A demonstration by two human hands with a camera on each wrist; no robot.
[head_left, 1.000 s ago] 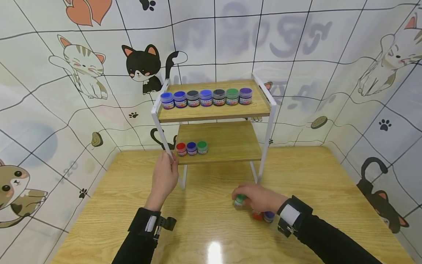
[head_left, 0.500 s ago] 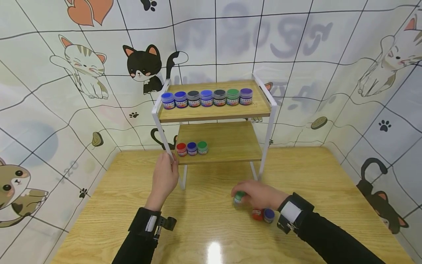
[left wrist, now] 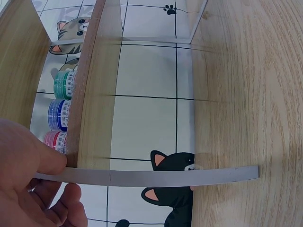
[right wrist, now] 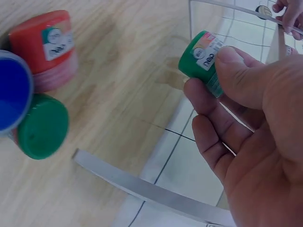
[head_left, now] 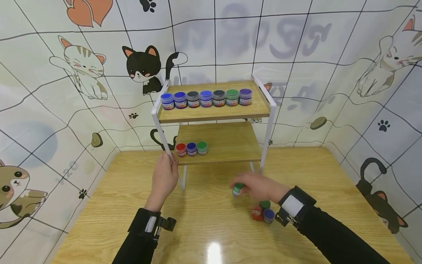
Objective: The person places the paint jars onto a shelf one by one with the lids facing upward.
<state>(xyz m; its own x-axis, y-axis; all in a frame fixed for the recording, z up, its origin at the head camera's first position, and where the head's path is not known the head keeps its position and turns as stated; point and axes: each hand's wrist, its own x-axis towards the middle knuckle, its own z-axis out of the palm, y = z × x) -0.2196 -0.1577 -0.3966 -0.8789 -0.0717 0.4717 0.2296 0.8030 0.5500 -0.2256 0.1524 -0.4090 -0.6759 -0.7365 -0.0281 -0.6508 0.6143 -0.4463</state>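
My left hand (head_left: 165, 174) grips the white metal leg (left wrist: 142, 178) of a two-tier wooden shelf, beside the lower board's left front corner. Between thumb and fingers my right hand (head_left: 262, 185) pinches a small green-lidded paint jar (right wrist: 201, 56), tilted, over the table in front of the shelf. Behind that hand, a red jar (head_left: 257, 213), a blue-lidded jar (head_left: 268, 215) and a green-lidded jar (head_left: 265, 204) cluster on the table. On the lower board (head_left: 230, 141), a red jar (head_left: 181, 149), a blue jar (head_left: 191, 149) and a green jar (head_left: 202, 147) line up at the left front.
Across the upper board (head_left: 214, 116) runs a row of several paint jars with blue, dark, green and purple lids, such as a blue jar (head_left: 206, 98). A cat-patterned cloth wall (head_left: 214, 47) surrounds the wooden table (head_left: 184, 227) behind and at both sides.
My right hand has lifted the green jar up and toward the shelf. Another green-lidded jar on the table has come into view beneath it. The left hand stays on the leg.
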